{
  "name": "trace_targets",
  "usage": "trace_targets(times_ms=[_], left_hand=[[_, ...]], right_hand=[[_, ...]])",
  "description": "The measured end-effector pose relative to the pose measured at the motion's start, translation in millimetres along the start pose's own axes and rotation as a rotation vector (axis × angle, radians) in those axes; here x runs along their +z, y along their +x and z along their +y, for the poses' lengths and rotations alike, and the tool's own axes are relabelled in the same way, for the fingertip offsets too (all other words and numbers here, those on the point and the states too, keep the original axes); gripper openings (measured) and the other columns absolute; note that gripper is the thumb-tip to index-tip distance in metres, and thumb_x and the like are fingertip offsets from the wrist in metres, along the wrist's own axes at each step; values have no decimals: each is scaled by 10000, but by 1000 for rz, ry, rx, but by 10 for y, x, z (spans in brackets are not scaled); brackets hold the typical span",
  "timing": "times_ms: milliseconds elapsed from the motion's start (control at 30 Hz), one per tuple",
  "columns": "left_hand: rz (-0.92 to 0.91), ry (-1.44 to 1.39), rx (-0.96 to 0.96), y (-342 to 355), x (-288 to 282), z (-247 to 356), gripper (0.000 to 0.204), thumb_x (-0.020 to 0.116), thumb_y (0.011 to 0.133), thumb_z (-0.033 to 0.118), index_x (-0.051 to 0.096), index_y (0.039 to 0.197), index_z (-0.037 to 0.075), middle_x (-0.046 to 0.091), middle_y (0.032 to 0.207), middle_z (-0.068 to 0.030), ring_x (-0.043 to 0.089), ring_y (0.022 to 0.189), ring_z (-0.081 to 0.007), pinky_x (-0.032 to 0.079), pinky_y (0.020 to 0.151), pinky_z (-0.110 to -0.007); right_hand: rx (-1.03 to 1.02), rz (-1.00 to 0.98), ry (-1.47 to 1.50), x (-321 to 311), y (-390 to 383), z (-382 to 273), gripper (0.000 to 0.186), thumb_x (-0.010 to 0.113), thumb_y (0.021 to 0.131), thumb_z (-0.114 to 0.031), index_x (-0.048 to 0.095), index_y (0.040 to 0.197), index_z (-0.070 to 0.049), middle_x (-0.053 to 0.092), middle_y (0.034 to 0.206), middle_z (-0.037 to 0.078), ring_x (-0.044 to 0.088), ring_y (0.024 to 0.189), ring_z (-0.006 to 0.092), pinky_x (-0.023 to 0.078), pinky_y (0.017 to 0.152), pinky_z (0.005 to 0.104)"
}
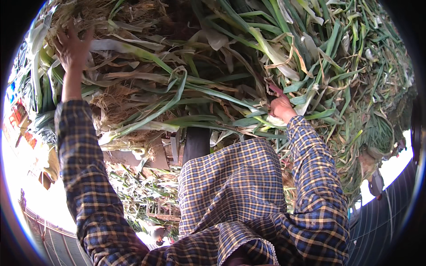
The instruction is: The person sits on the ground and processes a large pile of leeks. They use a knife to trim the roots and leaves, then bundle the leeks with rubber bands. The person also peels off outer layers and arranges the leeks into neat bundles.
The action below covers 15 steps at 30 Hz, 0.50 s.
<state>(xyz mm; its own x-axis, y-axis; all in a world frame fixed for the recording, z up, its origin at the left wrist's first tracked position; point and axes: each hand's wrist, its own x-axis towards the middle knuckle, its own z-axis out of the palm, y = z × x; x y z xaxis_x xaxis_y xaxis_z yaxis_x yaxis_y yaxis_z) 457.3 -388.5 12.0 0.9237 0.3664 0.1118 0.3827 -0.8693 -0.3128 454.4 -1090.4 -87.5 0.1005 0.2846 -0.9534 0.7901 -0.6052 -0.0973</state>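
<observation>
A big heap of leeks or large green onions, with long green leaves, pale stalks and dry husks, lies in front of me. My left hand reaches to its far left, fingers spread, over a clump of brown roots. Nothing shows in its grasp. My right hand is closed among the leaves at the right of the middle. Just beyond its knuckles sticks out a narrow red thing, whose kind I cannot make out. A pale stalk end touches its lower side, and leaves partly hide the fingers.
More green leaves rise in a tall mass on the right. Another root clump lies nearer on the left. Below the heap are a board-like edge and scattered leaves. Part of another person appears at the far right.
</observation>
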Motion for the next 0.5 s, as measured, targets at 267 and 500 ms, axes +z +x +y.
trace_targets(times_ms=[267,500], left_hand=[[-296,-142,-25,-2163,-403,799,751,408,939,600,264,1520,147,206,1561,-197,197,1424,-436,197,1143,-550],[-475,-57,71,-2653,55,665,688,425,962,515,328,1479,71,275,1534,-187,250,1411,-390,192,1149,-526]], right_hand=[[-362,947,469,-1450,502,-1282,706,768,649,-293,528,1238,15,572,1159,191,586,1066,327,500,864,423],[-444,381,727,-1115,1129,-2682,649,749,694,-488,624,1243,-165,603,1256,194,558,1198,329,458,986,473]])
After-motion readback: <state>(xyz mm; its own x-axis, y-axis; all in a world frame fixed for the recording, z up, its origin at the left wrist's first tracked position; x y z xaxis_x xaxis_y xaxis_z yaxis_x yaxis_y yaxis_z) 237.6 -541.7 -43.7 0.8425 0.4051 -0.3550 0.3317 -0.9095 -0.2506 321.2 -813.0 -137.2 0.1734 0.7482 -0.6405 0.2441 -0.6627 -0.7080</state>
